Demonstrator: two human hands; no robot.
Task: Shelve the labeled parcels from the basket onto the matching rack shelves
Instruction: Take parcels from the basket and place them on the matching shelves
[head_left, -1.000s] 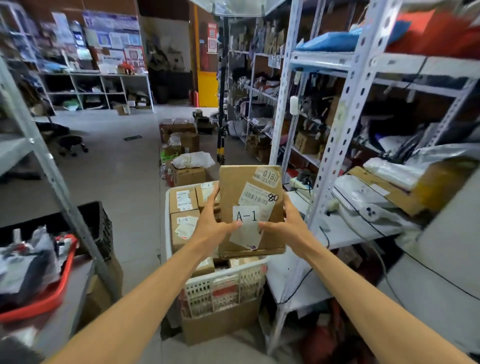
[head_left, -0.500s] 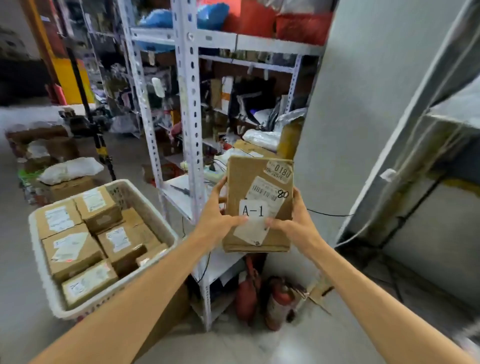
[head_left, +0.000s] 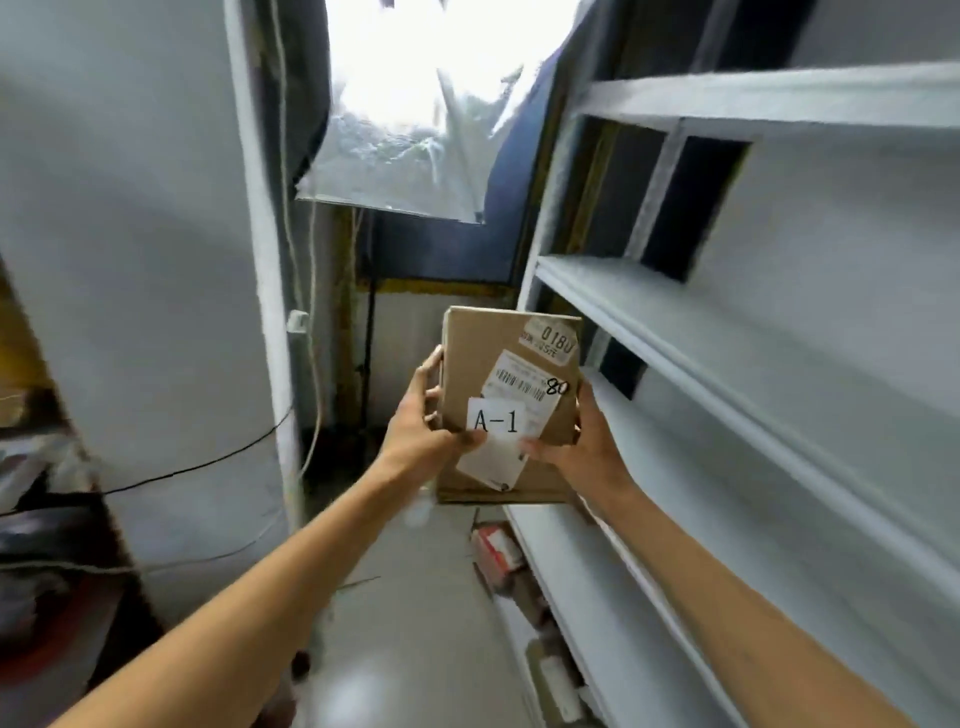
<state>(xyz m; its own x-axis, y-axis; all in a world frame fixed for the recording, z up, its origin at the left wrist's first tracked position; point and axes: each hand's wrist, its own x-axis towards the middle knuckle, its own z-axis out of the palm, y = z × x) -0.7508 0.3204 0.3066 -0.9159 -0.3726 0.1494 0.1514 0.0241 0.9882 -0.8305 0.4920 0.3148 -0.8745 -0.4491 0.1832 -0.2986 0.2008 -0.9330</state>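
A brown cardboard parcel (head_left: 488, 358) with a white "A-1" label, a barcode sticker and "80" written on it is held upright in front of me. My left hand (head_left: 423, 423) grips its left edge and my right hand (head_left: 576, 441) grips its lower right corner. A white rack (head_left: 727, 374) with bare shelves stands just to the right of the parcel. The basket is out of view.
A grey pillar (head_left: 156, 260) with cables stands at the left. A dark cluttered shelf (head_left: 47, 493) is at the far left. Small boxes (head_left: 498, 551) lie on the rack's lowest shelf. Crinkled plastic sheeting (head_left: 410, 130) hangs over a bright window ahead.
My view has swung right, from the basket and the cluttered rack to a white rack. Both hands have kept hold of the A-1 parcel throughout.
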